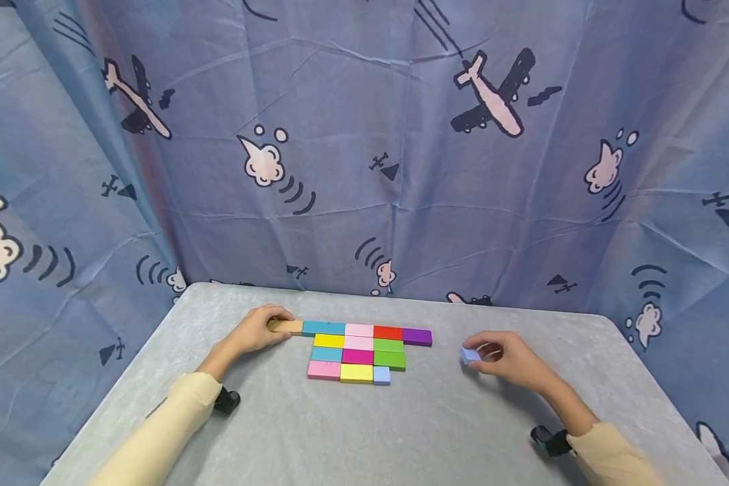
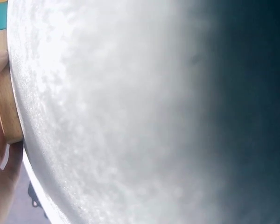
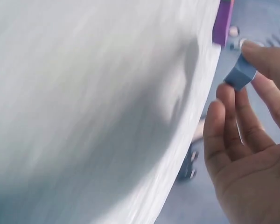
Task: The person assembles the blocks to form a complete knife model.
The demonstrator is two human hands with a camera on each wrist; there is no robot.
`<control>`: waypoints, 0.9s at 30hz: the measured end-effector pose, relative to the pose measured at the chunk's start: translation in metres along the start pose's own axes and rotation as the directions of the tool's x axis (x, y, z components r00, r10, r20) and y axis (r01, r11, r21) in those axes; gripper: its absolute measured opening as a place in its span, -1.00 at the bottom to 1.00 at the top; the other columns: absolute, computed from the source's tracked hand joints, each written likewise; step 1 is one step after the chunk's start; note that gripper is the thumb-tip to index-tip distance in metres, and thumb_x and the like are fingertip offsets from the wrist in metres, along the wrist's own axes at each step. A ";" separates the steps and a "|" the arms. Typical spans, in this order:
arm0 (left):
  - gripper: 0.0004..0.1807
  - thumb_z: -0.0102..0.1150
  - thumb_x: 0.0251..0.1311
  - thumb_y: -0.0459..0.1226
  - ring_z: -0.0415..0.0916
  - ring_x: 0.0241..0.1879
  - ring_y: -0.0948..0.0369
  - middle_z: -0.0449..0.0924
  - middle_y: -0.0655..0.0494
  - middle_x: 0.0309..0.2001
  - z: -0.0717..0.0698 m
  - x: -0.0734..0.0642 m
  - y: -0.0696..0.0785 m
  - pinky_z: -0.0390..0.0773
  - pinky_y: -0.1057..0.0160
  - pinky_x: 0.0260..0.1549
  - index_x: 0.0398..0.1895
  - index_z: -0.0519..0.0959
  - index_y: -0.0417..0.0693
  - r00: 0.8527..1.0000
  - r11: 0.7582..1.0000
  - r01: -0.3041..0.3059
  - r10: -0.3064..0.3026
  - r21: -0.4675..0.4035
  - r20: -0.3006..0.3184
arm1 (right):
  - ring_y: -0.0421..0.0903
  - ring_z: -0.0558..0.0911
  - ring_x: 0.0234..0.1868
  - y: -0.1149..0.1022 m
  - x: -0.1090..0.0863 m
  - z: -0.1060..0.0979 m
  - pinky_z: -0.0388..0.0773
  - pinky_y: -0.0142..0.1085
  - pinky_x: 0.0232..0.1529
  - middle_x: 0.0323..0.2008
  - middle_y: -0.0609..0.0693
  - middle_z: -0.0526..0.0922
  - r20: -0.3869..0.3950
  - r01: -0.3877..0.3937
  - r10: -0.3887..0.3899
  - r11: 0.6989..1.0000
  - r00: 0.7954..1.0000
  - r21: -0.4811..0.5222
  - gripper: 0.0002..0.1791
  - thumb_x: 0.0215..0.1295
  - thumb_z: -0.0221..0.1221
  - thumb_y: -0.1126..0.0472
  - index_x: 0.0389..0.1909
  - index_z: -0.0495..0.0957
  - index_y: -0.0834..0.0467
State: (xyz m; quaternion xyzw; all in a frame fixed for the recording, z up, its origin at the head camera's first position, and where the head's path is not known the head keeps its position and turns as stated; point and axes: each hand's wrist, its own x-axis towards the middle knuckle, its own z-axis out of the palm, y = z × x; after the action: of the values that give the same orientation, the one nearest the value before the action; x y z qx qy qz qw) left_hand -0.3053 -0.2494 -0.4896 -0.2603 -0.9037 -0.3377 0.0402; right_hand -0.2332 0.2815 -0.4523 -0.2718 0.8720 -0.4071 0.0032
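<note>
My left hand (image 1: 258,329) pinches a plain wooden block (image 1: 289,327) at the left end of the top row of coloured blocks; in the left wrist view the thumb lies on one side of it, with fingers behind. This block meets a teal block (image 1: 324,329). Off to the right, my right hand (image 1: 511,362) holds a small light blue block (image 3: 241,73) between thumb and fingertips, raised above the table. A purple block (image 1: 417,337) ends the top row on the right. At the bottom row's right end lies another light blue block (image 1: 381,376), beside a yellow one (image 1: 356,373).
The grey table (image 1: 449,418) carries several block rows, including a red block (image 1: 388,332), a green block (image 1: 389,360), a magenta block (image 1: 358,356) and a pink block (image 1: 324,370). A blue curtain (image 1: 340,148) printed with planes hangs behind and beside the table.
</note>
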 end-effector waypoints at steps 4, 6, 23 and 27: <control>-0.73 0.48 0.14 -0.39 0.55 -0.05 0.02 0.66 0.01 -0.06 0.000 -0.001 0.000 0.48 -0.08 0.05 -0.08 0.71 -0.13 1.000 1.000 0.013 -0.013 0.002 0.003 | 0.07 0.68 -0.16 -0.006 0.020 0.022 0.64 -0.06 -0.11 -0.11 0.09 0.70 0.024 0.004 -0.004 1.000 1.000 0.005 -0.68 0.16 0.47 0.34 -0.06 0.69 0.30; -0.73 0.48 0.14 -0.39 0.55 -0.06 0.04 0.65 0.01 -0.05 0.000 -0.001 0.000 0.49 -0.07 0.05 -0.08 0.71 -0.12 1.000 1.000 0.018 -0.018 0.002 0.007 | 0.05 0.68 -0.16 -0.009 0.028 0.031 0.64 -0.06 -0.10 -0.13 0.06 0.70 0.031 -0.020 0.020 1.000 0.999 0.004 -0.66 0.13 0.49 0.33 -0.07 0.69 0.28; -0.72 0.49 0.13 -0.41 0.56 -0.04 0.01 0.66 0.00 -0.06 -0.001 -0.001 0.001 0.47 -0.08 0.07 -0.08 0.71 -0.15 1.000 1.000 -0.007 0.007 0.006 -0.010 | -0.05 0.57 -0.25 -0.027 0.068 0.069 0.59 -0.25 -0.21 -0.25 -0.06 0.65 0.071 -0.102 0.108 0.991 0.992 -0.083 -0.70 0.06 0.54 0.31 -0.17 0.71 0.18; -0.72 0.49 0.12 -0.41 0.56 -0.05 0.01 0.65 0.01 -0.07 -0.001 -0.001 0.001 0.48 -0.08 0.06 -0.08 0.71 -0.14 1.000 1.000 -0.007 0.007 0.003 -0.011 | -0.03 0.57 -0.27 -0.028 0.070 0.072 0.58 -0.24 -0.23 -0.26 -0.01 0.65 0.060 -0.085 0.090 0.992 0.994 -0.088 -0.71 0.05 0.54 0.33 -0.20 0.70 0.21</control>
State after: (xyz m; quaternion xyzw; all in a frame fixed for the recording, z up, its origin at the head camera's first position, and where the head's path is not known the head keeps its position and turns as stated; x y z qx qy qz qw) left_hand -0.3041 -0.2494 -0.4881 -0.2617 -0.9030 -0.3376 0.0467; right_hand -0.2638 0.1830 -0.4654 -0.2462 0.8991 -0.3600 0.0373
